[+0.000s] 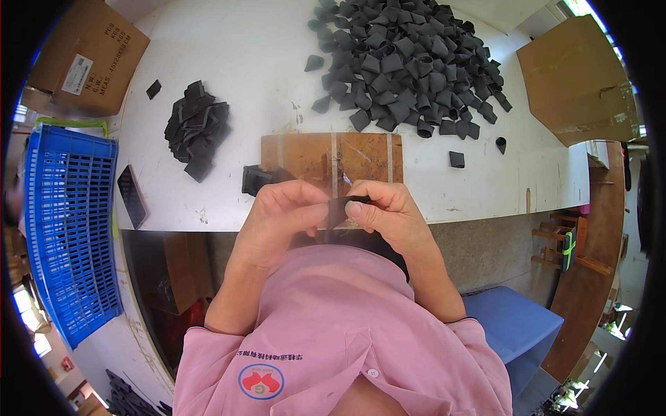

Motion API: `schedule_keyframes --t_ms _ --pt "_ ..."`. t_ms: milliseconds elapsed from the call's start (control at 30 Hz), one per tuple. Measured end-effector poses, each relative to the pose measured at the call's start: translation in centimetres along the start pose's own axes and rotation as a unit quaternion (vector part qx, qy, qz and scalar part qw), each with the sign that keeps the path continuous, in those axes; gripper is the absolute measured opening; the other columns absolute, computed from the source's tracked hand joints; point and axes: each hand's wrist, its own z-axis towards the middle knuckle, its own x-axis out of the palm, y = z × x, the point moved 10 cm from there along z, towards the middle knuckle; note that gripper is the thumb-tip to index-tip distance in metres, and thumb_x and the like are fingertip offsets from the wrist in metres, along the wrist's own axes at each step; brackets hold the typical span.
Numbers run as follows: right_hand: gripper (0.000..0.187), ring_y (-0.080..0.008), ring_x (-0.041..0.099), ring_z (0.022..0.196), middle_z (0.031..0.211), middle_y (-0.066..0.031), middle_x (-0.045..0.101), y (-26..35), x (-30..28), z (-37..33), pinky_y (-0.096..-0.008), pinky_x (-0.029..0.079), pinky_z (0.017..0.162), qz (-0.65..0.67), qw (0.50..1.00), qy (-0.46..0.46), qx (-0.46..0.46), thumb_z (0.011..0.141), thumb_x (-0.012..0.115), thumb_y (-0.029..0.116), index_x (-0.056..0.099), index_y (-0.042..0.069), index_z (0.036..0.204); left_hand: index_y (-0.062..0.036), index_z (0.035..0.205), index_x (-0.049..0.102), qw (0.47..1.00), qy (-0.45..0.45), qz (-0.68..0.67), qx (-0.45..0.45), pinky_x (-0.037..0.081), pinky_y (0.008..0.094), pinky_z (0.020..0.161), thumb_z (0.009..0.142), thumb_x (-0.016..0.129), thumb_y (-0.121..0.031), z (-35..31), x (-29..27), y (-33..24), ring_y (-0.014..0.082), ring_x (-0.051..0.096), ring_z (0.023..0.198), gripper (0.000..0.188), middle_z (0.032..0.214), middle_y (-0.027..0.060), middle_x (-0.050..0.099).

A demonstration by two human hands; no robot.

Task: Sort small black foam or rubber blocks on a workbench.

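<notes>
Just over the table's front edge, a small black piece of flat, flexible material is held between my two hands. My right hand pinches it with the thumb on top and the index finger curled round. My left hand has its fingertips closed at the piece's left edge, slightly smeared by motion. Beside my left hand, a few dark folded strips lie at the left side of a worn brown wooden board. The piece's underside is hidden by my fingers.
A big heap of black folded, cone-like pieces covers the table's far middle. A smaller pile of flat black pieces lies left, near a phone. Cardboard boxes flank the table; blue crates stand left, a blue stool right.
</notes>
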Motion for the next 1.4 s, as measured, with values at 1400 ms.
schedule_keyframes --t_ms 1400 --pt "0.015 -0.0035 0.033 0.052 0.06 0.0053 0.041 -2.4 2.8 1.5 -0.0171 0.028 0.047 0.377 0.923 -0.007 0.078 0.087 0.053 0.018 0.053 0.004 0.08 0.0021 0.084 0.056 0.896 -0.242 0.223 0.298 0.037 0.0171 0.048 0.071 0.053 0.01 -1.7 -0.8 -3.1 0.0037 0.048 0.054 0.016 0.074 0.0045 0.057"
